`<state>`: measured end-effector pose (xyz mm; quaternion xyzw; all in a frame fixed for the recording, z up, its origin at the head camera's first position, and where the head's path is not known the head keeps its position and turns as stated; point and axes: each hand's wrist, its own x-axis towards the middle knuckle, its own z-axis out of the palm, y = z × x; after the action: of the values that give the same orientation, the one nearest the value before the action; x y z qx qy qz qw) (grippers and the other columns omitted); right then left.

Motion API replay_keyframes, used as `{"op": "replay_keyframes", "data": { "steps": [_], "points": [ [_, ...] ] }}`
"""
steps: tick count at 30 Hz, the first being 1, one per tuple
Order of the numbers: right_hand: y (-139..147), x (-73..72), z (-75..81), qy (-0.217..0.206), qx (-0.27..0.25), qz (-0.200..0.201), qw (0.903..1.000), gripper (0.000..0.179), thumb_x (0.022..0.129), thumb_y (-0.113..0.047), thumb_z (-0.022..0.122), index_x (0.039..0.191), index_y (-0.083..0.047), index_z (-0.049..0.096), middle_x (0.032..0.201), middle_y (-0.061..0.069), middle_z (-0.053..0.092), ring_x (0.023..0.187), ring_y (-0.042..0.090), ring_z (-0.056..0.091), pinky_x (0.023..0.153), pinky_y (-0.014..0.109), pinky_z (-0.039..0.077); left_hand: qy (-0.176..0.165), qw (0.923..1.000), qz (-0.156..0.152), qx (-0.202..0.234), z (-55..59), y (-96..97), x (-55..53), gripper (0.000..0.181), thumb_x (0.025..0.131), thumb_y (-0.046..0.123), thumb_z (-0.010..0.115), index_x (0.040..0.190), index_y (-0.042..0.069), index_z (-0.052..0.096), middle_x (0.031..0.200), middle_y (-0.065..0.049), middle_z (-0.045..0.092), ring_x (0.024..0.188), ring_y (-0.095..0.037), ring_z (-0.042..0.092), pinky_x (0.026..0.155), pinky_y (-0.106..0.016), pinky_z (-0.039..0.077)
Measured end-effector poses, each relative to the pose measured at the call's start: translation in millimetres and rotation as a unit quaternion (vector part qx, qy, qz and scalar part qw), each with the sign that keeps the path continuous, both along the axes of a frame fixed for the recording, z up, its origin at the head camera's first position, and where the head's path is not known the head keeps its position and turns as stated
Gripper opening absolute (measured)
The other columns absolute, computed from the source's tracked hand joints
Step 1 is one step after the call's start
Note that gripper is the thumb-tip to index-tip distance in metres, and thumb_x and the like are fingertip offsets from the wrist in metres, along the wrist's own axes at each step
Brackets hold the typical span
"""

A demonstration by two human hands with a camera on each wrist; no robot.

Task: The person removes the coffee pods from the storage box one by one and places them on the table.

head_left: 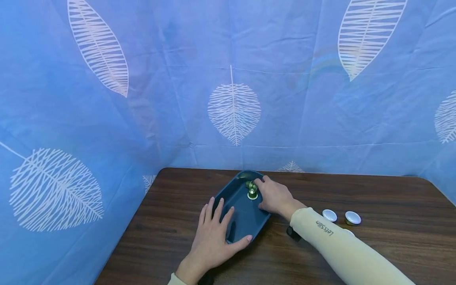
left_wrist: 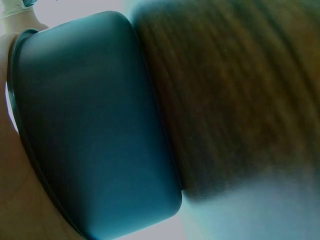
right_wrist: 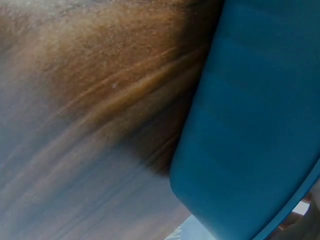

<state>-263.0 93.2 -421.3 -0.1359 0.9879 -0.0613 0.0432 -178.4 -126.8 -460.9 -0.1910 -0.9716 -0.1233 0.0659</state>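
Observation:
A dark blue tray (head_left: 239,221) stands at a slant on the table, its near end toward me. Green coffee capsules (head_left: 252,193) sit close together in its far part. My right hand (head_left: 278,196) reaches over the tray's right rim, index fingertip right at the capsules and thumb lower down inside the rim; whether it pinches a capsule I cannot tell. Fingers spread, my left hand (head_left: 211,239) lies over the tray's left rim, thumb at the near end. The tray's outer wall (left_wrist: 100,120) fills much of the left wrist view, and its blue side (right_wrist: 250,120) the right wrist view.
On the dark wooden table (head_left: 399,213), right of the tray, are a white-topped capsule (head_left: 329,215) and another capsule (head_left: 353,218). A third white top is partly hidden by the right sleeve (head_left: 342,241). A blue leaf-patterned cloth (head_left: 285,118) hangs behind the table.

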Motion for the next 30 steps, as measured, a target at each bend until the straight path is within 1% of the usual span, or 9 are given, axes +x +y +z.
{"op": "replay_keyframes", "data": {
  "steps": [3, 8, 15, 19, 22, 27, 30],
  "points": [
    [-0.1, 0.5, 0.0, 0.000, 0.004, 0.004, 1.0000, 0.070, 0.077, -0.031, 0.081, 0.137, -0.009, 0.051, 0.128, 0.018, 0.054, 0.101, 0.028, 0.064, 0.067, 0.040, 0.056, 0.001, 1.0000, -0.001, -0.001, -0.1, -0.3, -0.1, 0.092, 0.076, 0.090, 0.031, 0.144, 0.031, 0.046, 0.160, -0.007, 0.026, 0.151, -0.032, 0.003, 0.117, -0.060, 0.011],
    [-0.3, 0.5, -1.7, 0.000, 0.011, 0.004, 0.9999, 0.070, 0.079, -0.031, 0.080, 0.138, -0.009, 0.050, 0.128, 0.017, 0.056, 0.105, 0.029, 0.063, 0.071, 0.042, 0.056, 0.006, 1.0000, -0.002, -0.003, 0.0, -0.3, -0.6, 0.093, 0.076, 0.091, 0.030, 0.144, 0.031, 0.046, 0.160, -0.007, 0.026, 0.151, -0.031, 0.003, 0.117, -0.060, 0.012],
    [-2.0, -0.2, -5.6, 0.005, 0.012, -0.011, 0.9999, 0.065, 0.079, -0.028, 0.079, 0.135, -0.010, 0.050, 0.131, 0.017, 0.047, 0.110, 0.027, 0.057, 0.067, 0.040, 0.055, 0.002, 1.0000, -0.004, -0.003, -0.2, -0.9, -0.4, 0.093, 0.076, 0.091, 0.029, 0.144, 0.030, 0.046, 0.160, -0.006, 0.026, 0.151, -0.031, 0.003, 0.117, -0.060, 0.011],
    [-1.8, -1.8, -7.0, 0.007, 0.022, 0.000, 0.9997, 0.065, 0.080, -0.028, 0.079, 0.134, -0.009, 0.049, 0.133, 0.016, 0.046, 0.116, 0.029, 0.054, 0.074, 0.042, 0.056, 0.003, 0.9999, -0.010, -0.003, -0.8, -0.9, -1.0, 0.094, 0.076, 0.091, 0.028, 0.145, 0.029, 0.046, 0.160, -0.007, 0.026, 0.150, -0.033, 0.004, 0.117, -0.060, 0.011],
    [-1.3, -2.8, -7.6, 0.008, 0.027, 0.010, 0.9995, 0.065, 0.079, -0.028, 0.079, 0.134, -0.009, 0.049, 0.130, 0.013, 0.050, 0.115, 0.029, 0.055, 0.078, 0.043, 0.055, -0.001, 0.9999, -0.014, -0.004, -1.3, -1.2, -1.2, 0.095, 0.076, 0.091, 0.027, 0.145, 0.029, 0.045, 0.160, -0.007, 0.025, 0.150, -0.033, 0.003, 0.117, -0.060, 0.010],
    [-0.9, -3.6, -7.0, 0.000, 0.024, 0.008, 0.9997, 0.064, 0.079, -0.025, 0.078, 0.135, -0.012, 0.050, 0.125, 0.013, 0.052, 0.106, 0.027, 0.059, 0.075, 0.043, 0.055, 0.001, 0.9999, -0.015, -0.003, -2.8, -1.0, -1.9, 0.095, 0.076, 0.091, 0.027, 0.146, 0.029, 0.045, 0.160, -0.007, 0.024, 0.150, -0.034, 0.003, 0.116, -0.060, 0.012],
    [-0.6, -3.8, -7.3, -0.005, 0.023, 0.007, 0.9997, 0.064, 0.080, -0.028, 0.078, 0.137, -0.015, 0.050, 0.126, 0.014, 0.054, 0.107, 0.029, 0.061, 0.078, 0.045, 0.056, 0.006, 0.9999, -0.015, -0.004, -3.8, -1.1, -2.4, 0.095, 0.076, 0.091, 0.027, 0.145, 0.029, 0.045, 0.160, -0.007, 0.025, 0.150, -0.034, 0.004, 0.117, -0.060, 0.012]
  ]
}}
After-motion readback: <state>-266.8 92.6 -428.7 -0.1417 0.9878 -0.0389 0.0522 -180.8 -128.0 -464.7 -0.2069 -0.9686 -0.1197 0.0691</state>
